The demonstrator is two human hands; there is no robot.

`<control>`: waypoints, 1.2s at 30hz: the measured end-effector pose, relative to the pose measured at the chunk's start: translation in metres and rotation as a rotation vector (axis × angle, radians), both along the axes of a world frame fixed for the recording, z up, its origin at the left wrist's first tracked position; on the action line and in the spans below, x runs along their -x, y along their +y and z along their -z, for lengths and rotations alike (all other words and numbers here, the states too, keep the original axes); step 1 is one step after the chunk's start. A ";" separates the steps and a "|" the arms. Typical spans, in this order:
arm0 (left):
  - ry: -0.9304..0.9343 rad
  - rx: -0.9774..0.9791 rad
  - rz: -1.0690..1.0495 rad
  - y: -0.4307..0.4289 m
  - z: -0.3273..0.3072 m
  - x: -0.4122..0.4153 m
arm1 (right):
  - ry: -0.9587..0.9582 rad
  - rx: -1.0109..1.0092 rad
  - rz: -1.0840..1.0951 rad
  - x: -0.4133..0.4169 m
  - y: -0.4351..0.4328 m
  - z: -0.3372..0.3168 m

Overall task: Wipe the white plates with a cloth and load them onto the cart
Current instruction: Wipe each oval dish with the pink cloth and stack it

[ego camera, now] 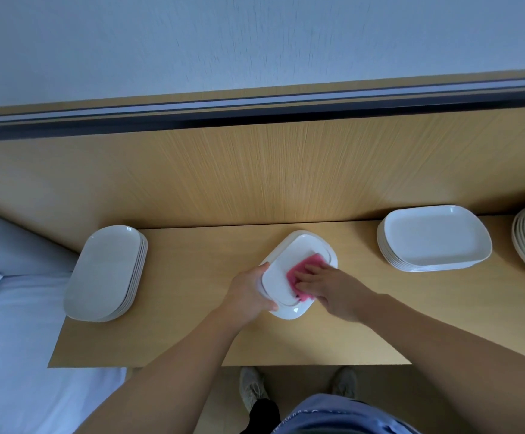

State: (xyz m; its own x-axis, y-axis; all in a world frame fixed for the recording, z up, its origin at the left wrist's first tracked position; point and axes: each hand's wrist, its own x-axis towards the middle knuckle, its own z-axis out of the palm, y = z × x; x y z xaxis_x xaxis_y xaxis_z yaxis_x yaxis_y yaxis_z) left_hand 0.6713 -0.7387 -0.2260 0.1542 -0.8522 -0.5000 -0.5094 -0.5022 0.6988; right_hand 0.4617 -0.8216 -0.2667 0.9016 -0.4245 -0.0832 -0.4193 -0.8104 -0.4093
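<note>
Pink cloth under right grip, white plate in left grip

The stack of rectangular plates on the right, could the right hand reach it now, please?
Probably yes: only bare tabletop lies between the right hand, resting on the pink cloth, and that stack.

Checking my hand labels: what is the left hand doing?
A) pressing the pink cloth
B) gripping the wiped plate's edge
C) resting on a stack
B: the left hand grips the edge of the plate, while the right hand presses the pink cloth on it.
</note>
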 end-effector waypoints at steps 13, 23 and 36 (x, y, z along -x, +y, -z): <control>-0.028 -0.020 0.038 -0.006 0.007 0.000 | 0.016 -0.044 -0.082 -0.027 0.001 0.005; -0.074 -0.034 0.053 -0.008 0.013 0.002 | 0.091 -0.028 -0.041 -0.023 -0.035 0.008; -0.029 -0.036 -0.015 -0.016 0.010 0.004 | -0.046 -0.225 0.352 -0.019 -0.067 -0.009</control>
State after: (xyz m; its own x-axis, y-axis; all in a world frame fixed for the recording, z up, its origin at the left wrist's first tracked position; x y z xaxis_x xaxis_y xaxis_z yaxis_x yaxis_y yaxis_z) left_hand 0.6671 -0.7546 -0.2363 0.1820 -0.8314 -0.5251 -0.5212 -0.5344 0.6654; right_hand 0.4810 -0.8884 -0.2581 0.7096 -0.6833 -0.1719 -0.6318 -0.5091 -0.5845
